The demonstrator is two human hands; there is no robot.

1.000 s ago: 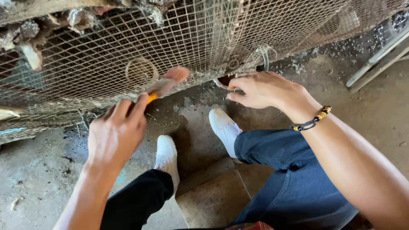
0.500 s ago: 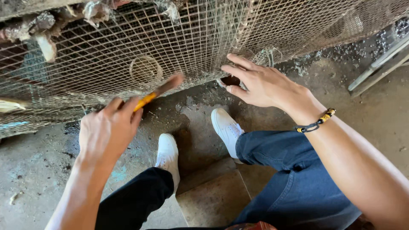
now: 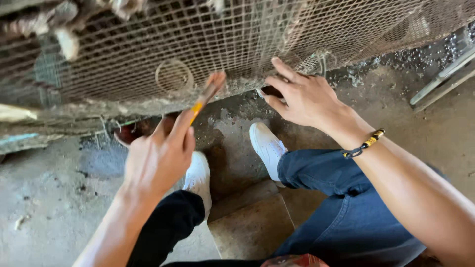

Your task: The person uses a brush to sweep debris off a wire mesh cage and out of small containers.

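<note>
Hands: left hand (image 3: pixel 157 157) is closed around a slim tool (image 3: pixel 207 96) with an orange-yellow band, its reddish tip laid against the lower edge of the wire mesh (image 3: pixel 208 44); right hand (image 3: pixel 304 96) is spread, fingers apart, fingertips pressed to the same lower edge further right, gripping nothing.
Tool position: near centre of the scene, angled up and to the right from the left hand, tip touching the mesh just right of a round wire ring (image 3: pixel 174 76).
Tool identity: blurred; brush or blade cannot be told.
Mesh material: thin metal wire in small square cells, dull and crusted with dust, feathers and debris.
Mesh frame: bottom edge rough, caked and uneven.
Floor (image 3: pixel 44 198): bare concrete, stained and gritty, loose dirt at far right.
Seat block (image 3: pixel 252 225): flat stone or concrete slab, worn, between the legs.
Footwear: white shoes (image 3: pixel 267 146), smooth, directly below the mesh edge.
Wrist: beaded bracelet (image 3: pixel 364 144) on the right arm.
Risk, cuts: cut wire ends at the mesh edge may likely snag or prick the bare right fingertips.
Risk, slip: tool tip on crusted wire may skid toward the right hand.
Risk, debris: loosened crust may fall on the shoes.
</note>
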